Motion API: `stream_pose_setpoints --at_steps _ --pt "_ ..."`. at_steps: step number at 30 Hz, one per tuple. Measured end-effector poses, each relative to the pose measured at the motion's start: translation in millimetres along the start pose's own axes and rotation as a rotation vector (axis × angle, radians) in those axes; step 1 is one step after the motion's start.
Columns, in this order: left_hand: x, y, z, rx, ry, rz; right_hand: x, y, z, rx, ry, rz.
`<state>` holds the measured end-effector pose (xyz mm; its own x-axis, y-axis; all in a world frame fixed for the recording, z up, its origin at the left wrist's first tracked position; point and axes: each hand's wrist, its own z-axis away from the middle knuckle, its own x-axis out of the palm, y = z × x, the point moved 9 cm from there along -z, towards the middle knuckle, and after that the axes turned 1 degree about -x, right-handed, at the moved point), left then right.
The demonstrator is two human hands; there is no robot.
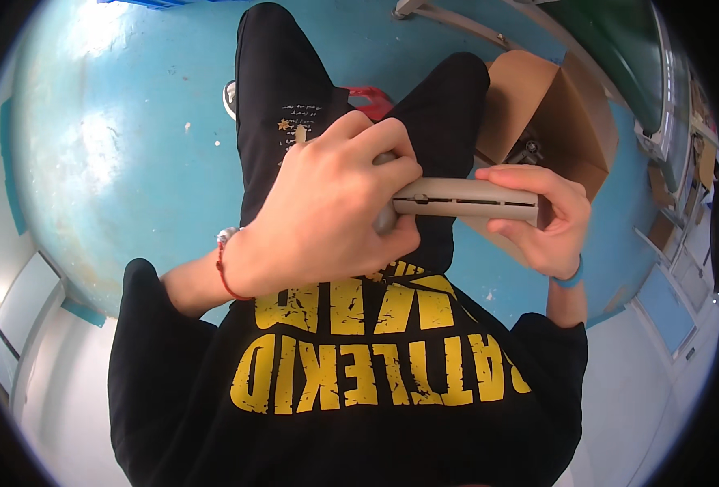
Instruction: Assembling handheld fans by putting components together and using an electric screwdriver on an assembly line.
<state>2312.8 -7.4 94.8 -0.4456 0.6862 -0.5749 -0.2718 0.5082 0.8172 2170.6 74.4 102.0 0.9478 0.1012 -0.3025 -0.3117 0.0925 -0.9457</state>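
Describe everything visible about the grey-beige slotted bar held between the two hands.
The slotted bar is a long, flat grey-beige piece, plastic by its look, with a narrow dark slot along its length. It lies roughly level above the lap. The left hand wraps its left end, hiding it; the right hand pinches the right end, fingers above, thumb below.

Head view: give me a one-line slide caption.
Seated over a blue floor, left hand and right hand grip a grey slotted plastic part beside an open cardboard box.

shirt: black, short sleeves, yellow block lettering | trousers: black, small pale print | left wrist: red cord bracelet | right wrist: blue band
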Motion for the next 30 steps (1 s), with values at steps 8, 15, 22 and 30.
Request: stream_pose_setpoints --at_steps 8,15,22,30 --pt "0 1 3 0.037 0.013 0.012 3 1 3 0.002 0.046 0.012" --pt "9 -10 7 -0.019 -0.081 0.034 11 1 -2 0.035 -0.015 0.068" --pt "-18 -18 1 -0.088 0.132 0.107 0 23 9 0.111 0.228 -0.319" --pt "-29 -31 14 -0.066 0.441 0.433 25 13 3 0.218 0.049 -0.112"
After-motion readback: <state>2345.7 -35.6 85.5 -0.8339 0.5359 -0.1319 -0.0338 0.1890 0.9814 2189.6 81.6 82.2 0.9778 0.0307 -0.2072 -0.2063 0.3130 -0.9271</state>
